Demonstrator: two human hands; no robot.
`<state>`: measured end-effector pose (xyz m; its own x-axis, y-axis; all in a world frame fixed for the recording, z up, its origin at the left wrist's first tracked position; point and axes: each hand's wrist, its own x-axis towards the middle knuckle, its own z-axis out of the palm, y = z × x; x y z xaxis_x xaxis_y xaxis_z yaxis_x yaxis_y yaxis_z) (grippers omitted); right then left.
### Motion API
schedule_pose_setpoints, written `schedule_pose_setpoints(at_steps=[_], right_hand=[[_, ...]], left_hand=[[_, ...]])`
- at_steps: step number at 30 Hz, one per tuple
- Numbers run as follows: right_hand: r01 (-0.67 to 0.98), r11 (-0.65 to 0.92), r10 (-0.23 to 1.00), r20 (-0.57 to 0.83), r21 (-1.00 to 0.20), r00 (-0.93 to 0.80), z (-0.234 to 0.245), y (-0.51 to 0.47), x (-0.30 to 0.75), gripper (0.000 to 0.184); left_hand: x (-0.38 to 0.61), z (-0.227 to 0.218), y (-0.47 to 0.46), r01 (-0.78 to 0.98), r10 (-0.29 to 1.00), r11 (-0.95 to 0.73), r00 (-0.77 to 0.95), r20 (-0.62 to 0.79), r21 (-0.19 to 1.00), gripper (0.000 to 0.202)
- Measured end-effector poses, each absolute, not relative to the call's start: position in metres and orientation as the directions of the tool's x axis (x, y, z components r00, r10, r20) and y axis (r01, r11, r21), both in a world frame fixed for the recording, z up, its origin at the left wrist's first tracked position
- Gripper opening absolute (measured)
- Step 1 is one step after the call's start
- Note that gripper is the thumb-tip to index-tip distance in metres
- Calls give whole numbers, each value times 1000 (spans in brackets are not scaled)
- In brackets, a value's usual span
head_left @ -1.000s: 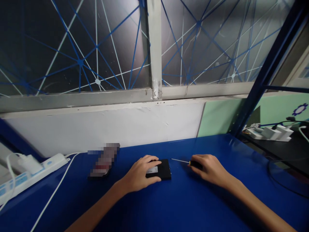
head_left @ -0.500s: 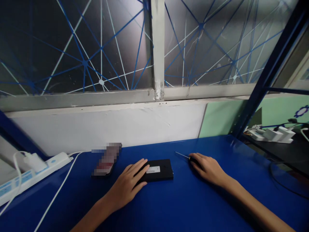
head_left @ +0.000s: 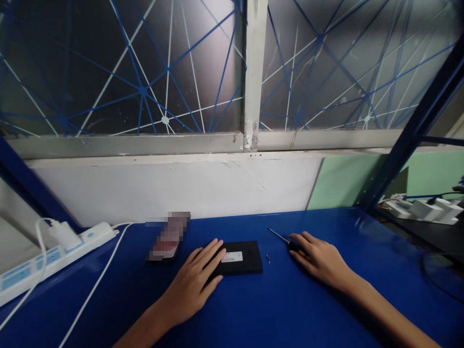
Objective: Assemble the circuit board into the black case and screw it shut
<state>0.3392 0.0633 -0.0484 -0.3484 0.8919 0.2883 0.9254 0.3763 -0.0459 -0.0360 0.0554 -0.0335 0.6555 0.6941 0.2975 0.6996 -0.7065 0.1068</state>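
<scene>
A flat black rectangular case (head_left: 243, 267) with a white label (head_left: 232, 257) lies on the blue tabletop (head_left: 253, 309). My left hand (head_left: 197, 280) rests flat over its left end, fingers stretched out and apart, thumb by the near edge. Just off the case's right edge lie small metal pieces (head_left: 268, 258) that look like screws. To the right, my right hand (head_left: 319, 256) is closed around the dark handle of a screwdriver (head_left: 279, 235). The thin shaft points away and to the left, low over the table. Most of the handle is hidden under the fingers.
A phone-like object (head_left: 168, 239), partly pixelated, lies behind my left hand. At left is a white power strip (head_left: 54, 263) with a plug and cable. A white wall panel (head_left: 174, 188) and window stand behind; blue frame posts flank the table.
The view has shifted, so the scene sits further right. My left hand and the black case have slid slightly left, leaving a gap to the small metal pieces. The screwdriver stays in my right hand.
</scene>
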Motion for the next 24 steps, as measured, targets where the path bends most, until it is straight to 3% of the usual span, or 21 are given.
schedule_pose_setpoints(at_steps=[7, 12, 16, 20, 24], right_hand=[[934, 348, 871, 396, -77, -292, -45, 62, 335, 36], [882, 456, 730, 616, -118, -295, -36, 57, 333, 31], [816, 564, 628, 708, -128, -323, -32, 53, 330, 33], [819, 569, 588, 733, -77, -340, -36, 52, 327, 37], [833, 538, 655, 686, -130, -316, -43, 53, 328, 34]], left_hand=[[-36, -36, 57, 706, 698, -701, 652, 297, 99, 57], [-37, -36, 57, 709, 701, -700, 658, 275, 90, 58], [-37, -35, 57, 705, 699, -702, 657, 283, 98, 58], [-37, -34, 57, 699, 693, -707, 658, 293, 103, 58], [-37, -34, 57, 702, 698, -704, 655, 291, 108, 59]])
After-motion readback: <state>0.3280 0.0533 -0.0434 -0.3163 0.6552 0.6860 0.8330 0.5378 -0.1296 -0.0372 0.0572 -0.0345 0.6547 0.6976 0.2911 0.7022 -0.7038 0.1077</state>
